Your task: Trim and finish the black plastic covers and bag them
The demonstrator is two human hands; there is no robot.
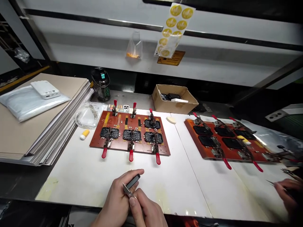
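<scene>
Near the front edge of the table, my left hand (115, 195) is closed around a small black rectangular part (133, 180), its index finger stretched along the far side. My right hand (149, 208) grips a knife (127, 190) with a slanted metal blade, which meets the near end of the black part. Its handle is mostly hidden by my fingers. Beyond my hands lies a reddish-brown fixture board (119, 149) with red-handled toggle clamps (131, 155). Several black plastic frames (132, 135) sit on it under the clamps.
To the right, another person's hand (287, 192) holds a thin pointed tool near a second clamp board (196, 138). A cardboard box (162, 102) and black bottle (101, 85) stand behind. Stacked cardboard sheets (78, 104) are at left, a yellow-and-white tube (84, 134) beside the board.
</scene>
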